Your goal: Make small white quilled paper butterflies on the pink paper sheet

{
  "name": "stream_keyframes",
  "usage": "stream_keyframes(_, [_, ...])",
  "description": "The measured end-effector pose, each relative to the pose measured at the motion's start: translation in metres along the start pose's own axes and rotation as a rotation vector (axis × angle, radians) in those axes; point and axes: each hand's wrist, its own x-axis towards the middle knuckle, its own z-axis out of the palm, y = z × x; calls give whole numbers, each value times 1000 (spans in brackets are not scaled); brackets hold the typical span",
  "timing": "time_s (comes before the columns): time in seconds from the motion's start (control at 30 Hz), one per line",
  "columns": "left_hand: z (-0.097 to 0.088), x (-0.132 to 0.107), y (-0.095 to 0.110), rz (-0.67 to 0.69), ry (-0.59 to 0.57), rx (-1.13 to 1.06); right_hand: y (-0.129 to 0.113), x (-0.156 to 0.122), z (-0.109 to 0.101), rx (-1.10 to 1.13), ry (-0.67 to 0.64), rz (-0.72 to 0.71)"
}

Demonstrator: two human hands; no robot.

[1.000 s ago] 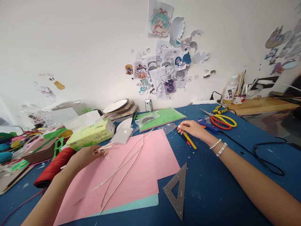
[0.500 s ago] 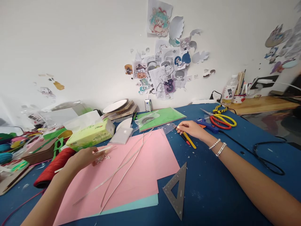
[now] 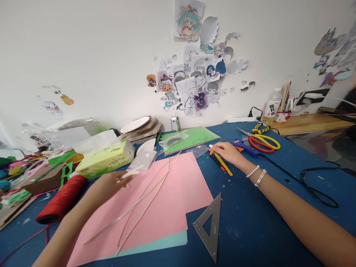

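Over the pink paper (image 3: 167, 196), my left hand (image 3: 107, 185) is closed, with a thin white stick-like piece (image 3: 132, 172) sticking out from its fingers. Small clear bits show under its fingertips, too blurred to name. Thin whitish strands (image 3: 144, 193) lie crossed on the paper, to the right of that hand. My right hand (image 3: 225, 151) is pinched closed beside a small clear plastic bag (image 3: 198, 151). What its fingertips hold, if anything, is too small to make out. Under them lie a yellow utility knife (image 3: 224, 166) and a black-and-red tool (image 3: 217, 161).
A metal set square (image 3: 215, 226) lies near the front. Scissors (image 3: 263, 144) and a blue glue gun (image 3: 246, 148) with its cord are at right. On the left are a red thread spool (image 3: 62, 198) and a tissue pack (image 3: 108, 159). Green sheets (image 3: 197, 139) lie behind.
My left hand has lifted a little and shifted right, with the white piece; the clear bits under it are less visible on the paper. My right hand has barely moved.
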Motion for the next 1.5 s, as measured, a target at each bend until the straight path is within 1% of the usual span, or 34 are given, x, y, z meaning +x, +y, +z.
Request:
stream_keyframes(0.07, [16,-13,15,49,-63,66,0,1,2,-10,5,-20])
stream_keyframes(0.13, [32,-24,26,65,-91,139,1,1,5,-15,-2,-31])
stream_keyframes(0.17, [38,-27,30,86,-115,264,0,1,6,-16,-9,-32])
stream_keyframes(0.2, [43,-29,32,115,-126,342,0,1,7,-16,-16,-31])
stream_keyframes(0.23, [46,-29,32,125,-134,366,0,1,8,-16,-22,-27])
stream_keyframes(0.3, [45,-24,28,137,-131,403,0,1,8,-15,-26,-14])
stream_keyframes(0.4, [37,-16,20,111,-95,423,1,1,6,-10,-30,14])
stream_keyframes(0.5, [31,-18,23,100,-62,397,4,1,5,2,-59,39])
stream_keyframes(0.57, [35,-28,36,183,-118,290,5,1,7,3,-87,49])
stream_keyframes(0.67, [46,-47,65,303,-215,212,3,-1,12,-1,-139,30])
stream_keyframes(0.7, [49,-52,76,331,-251,150,0,-3,14,2,-162,8])
stream_keyframes(0.8, [54,-56,99,329,-359,13,-12,-10,21,32,-265,-106])
stream_keyframes(0.87, [56,-51,107,326,-392,-57,-24,-17,25,64,-364,-209])
stream_keyframes(0.93, [59,-43,110,343,-408,-103,-35,-25,29,80,-461,-310])
stream_keyframes(1.0, [63,-34,112,366,-424,-122,-45,-32,33,64,-499,-374])
stream_keyframes(1.1, [68,-22,116,388,-454,-138,-54,-39,38,7,-458,-381])
stream_keyframes(1.17, [69,-14,116,407,-469,-155,-55,-41,40,-29,-408,-355])
stream_keyframes(1.23, [69,-8,114,405,-494,-217,-54,-39,39,-56,-357,-325])
stream_keyframes(1.27, [68,-4,112,393,-515,-272,-53,-38,38,-66,-336,-311])
stream_keyframes(1.33, [67,1,106,323,-581,-423,-52,-34,35,-84,-303,-288])
stream_keyframes(1.5, [70,3,93,93,-741,-733,-50,-28,22,-93,-263,-245])
